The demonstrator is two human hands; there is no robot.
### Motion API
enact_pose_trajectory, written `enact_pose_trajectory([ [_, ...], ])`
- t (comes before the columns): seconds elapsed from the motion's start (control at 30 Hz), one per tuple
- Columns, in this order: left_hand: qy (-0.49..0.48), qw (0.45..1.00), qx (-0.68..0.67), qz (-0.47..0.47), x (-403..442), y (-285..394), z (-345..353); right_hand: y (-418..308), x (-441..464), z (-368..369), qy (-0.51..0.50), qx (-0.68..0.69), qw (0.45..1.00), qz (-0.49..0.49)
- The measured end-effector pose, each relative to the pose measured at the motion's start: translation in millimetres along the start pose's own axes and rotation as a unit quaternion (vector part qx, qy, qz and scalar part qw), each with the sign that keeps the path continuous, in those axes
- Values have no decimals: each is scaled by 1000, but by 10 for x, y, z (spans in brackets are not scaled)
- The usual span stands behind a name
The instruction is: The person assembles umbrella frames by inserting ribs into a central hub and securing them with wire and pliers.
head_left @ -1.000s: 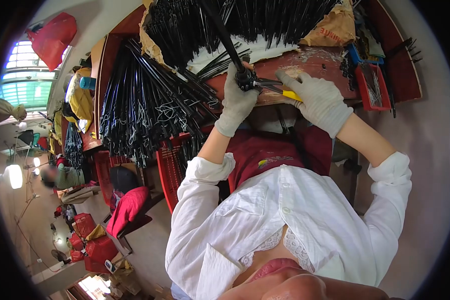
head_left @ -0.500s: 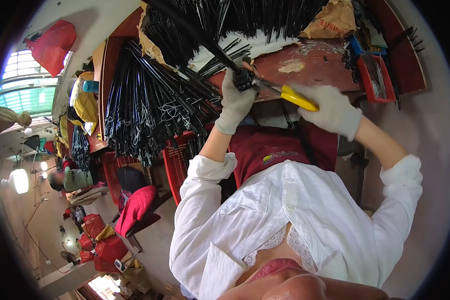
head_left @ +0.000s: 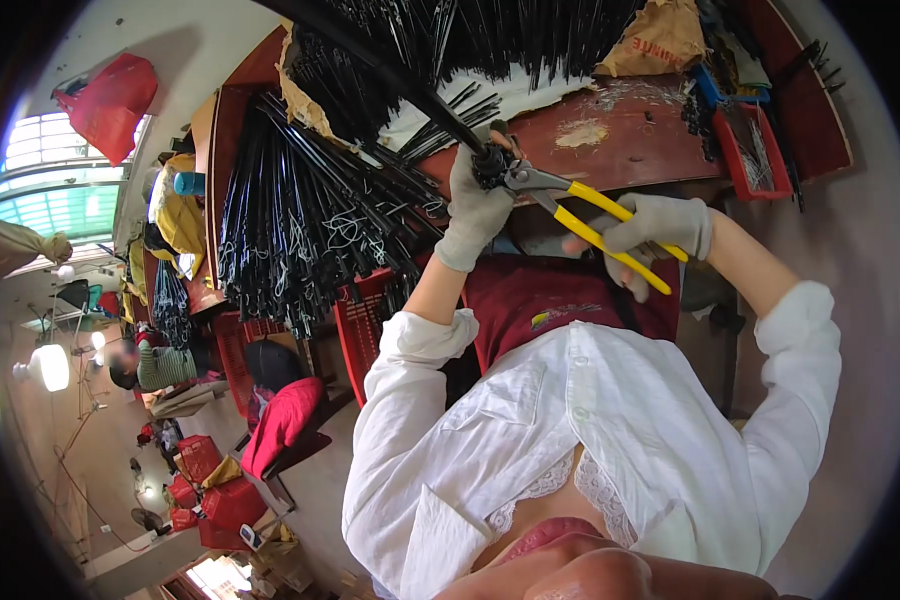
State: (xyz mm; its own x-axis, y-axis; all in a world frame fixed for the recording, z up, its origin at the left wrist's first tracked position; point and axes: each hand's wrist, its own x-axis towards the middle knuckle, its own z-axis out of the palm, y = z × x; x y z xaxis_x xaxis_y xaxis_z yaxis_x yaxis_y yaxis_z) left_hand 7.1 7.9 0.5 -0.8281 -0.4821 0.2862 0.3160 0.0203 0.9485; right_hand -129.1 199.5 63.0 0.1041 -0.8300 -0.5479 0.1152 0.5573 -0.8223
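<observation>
In the head view, the yellow-handled pliers have just spread: half a second ago the handles sat close together in a blurred right hand, and now they stand clearly apart, which suggests that nothing is being squeezed at this instant. That hand curls loosely around both handles, some fingers hidden behind them. The left hand is closed around the near end of a long black rod, just below its dark fitting; the grey plier head meets or nearly meets this fitting, but contact cannot be told. The rod slants up and left above the red tabletop, across a heap of similar rods. A bundle with pale cords spreads close to the left forearm, crowding that side. Torn brown paper and a red tray of thin pieces lie to the right.
</observation>
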Motion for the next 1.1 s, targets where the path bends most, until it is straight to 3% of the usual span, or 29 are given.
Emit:
enact_pose_trajectory([
  [0.1, 12, 1000, 2, -5, 2, -24, -33, 1, -35, -4, -40, -30, 997, 62],
  [0.13, 13, 1000, 3, -6, -2, -27, -32, -36, -103, 147, 177, -341, 923, -16],
  [0.17, 21, 999, 28, 3, -2, -33, -21, -55, -139, 231, 366, -599, 706, -93],
  [0.33, 23, 998, 54, 12, -10, -44, 4, 127, -84, 225, 341, -565, 735, -159],
  [0.53, 13, 1000, 17, 18, 15, -51, 24, 2, -129, 55, 215, -315, 917, -113],
  [0.57, 26, 999, 38, 19, 18, -52, 32, -101, -164, 191, 306, -506, 804, -61],
  [0.6, 40, 997, 59, 20, 24, -55, 41, -30, -104, 178, 304, -508, 803, -61],
  [0.67, 48, 997, 66, 13, 26, -58, 59, 126, 39, 211, 449, -650, 577, -207],
  [0.7, 55, 996, 74, 7, 37, -62, 77, 154, 35, 198, 415, -588, 674, -166],
  [0.73, 54, 996, 72, 7, 43, -63, 88, 146, 48, 197, 416, -589, 674, -164],
  [0.8, 59, 996, 60, 10, 56, -54, 91, 139, 94, 163, 358, -535, 759, -99],
  [0.9, 39, 993, 108, 8, 68, -32, 54, 100, 100, 92, 288, -507, 798, -154],
  [1.03, 30, 992, 116, 33, 68, -5, 70, 112, 142, 12, 252, -453, 845, -128],
  [1.1, 35, 995, 97, 2, 61, -16, 50, 143, 182, -36, 231, -415, 868, -143],
])
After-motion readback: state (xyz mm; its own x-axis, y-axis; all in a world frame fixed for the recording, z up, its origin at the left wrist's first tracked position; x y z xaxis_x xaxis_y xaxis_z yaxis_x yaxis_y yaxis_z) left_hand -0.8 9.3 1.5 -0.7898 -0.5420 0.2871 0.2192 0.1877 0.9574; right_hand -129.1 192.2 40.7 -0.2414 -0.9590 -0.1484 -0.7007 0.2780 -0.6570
